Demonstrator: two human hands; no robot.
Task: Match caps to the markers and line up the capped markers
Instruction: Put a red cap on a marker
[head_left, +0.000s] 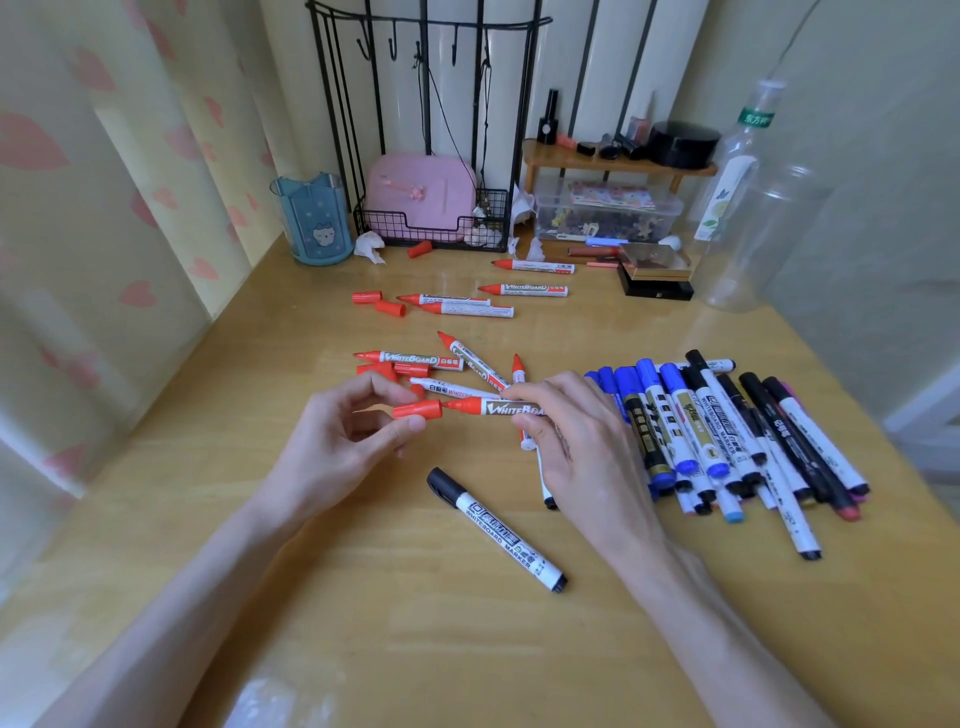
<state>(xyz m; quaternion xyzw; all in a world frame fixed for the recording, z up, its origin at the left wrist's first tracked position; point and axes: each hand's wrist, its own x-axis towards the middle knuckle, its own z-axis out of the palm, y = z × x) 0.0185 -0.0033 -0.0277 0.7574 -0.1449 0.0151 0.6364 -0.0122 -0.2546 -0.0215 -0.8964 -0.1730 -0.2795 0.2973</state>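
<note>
Loose markers lie left — capped row right.

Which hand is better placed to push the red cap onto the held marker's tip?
Left. The left hand pinches the red plastic cap just before the tip of the red whiteboard marker, which the right hand holds by its barrel.

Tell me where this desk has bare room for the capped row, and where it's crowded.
Bare wood: the near strip between the black marker and the desk edge, and the left side from the blue cup down past the left hand. Crowded: the blue and black marker pile on the right, the loose red markers at centre.
</note>
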